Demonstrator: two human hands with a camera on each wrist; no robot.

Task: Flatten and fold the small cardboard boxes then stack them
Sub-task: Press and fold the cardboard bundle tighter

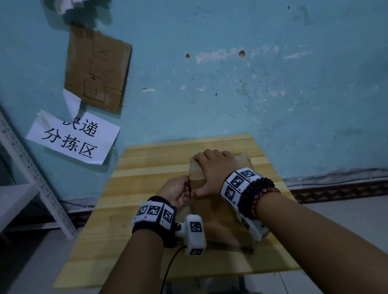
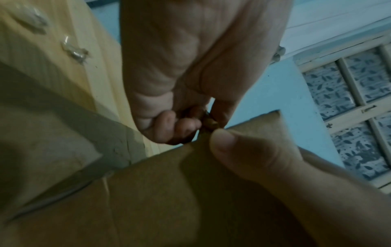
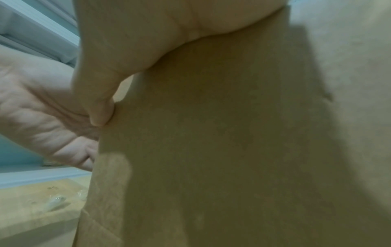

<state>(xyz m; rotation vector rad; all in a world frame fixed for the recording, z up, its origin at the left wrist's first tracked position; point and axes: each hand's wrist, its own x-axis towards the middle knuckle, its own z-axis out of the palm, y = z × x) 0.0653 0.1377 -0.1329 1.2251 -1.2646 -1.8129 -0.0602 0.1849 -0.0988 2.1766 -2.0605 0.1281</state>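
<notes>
A brown cardboard box [image 1: 213, 216] stands on the small wooden table [image 1: 123, 217], right of centre. My right hand [image 1: 215, 168] lies on its top, fingers curled over the far edge and thumb on the left edge. The left wrist view shows that thumb [image 2: 243, 150] pressed on the box [image 2: 169, 200]. My left hand [image 1: 179, 192] is at the box's left edge with curled fingers. Up close, the left hand [image 2: 203, 122] pinches a small brown bit at that edge. In the right wrist view the box [image 3: 211, 150] fills the frame beside the left hand [image 3: 42, 117].
The table stands against a blue wall with a cardboard sheet [image 1: 97, 68] and a paper sign [image 1: 73, 138] stuck on it. A white metal shelf [image 1: 9, 195] stands at the left. Clear tape scraps [image 2: 74, 53] lie on the table left of the box.
</notes>
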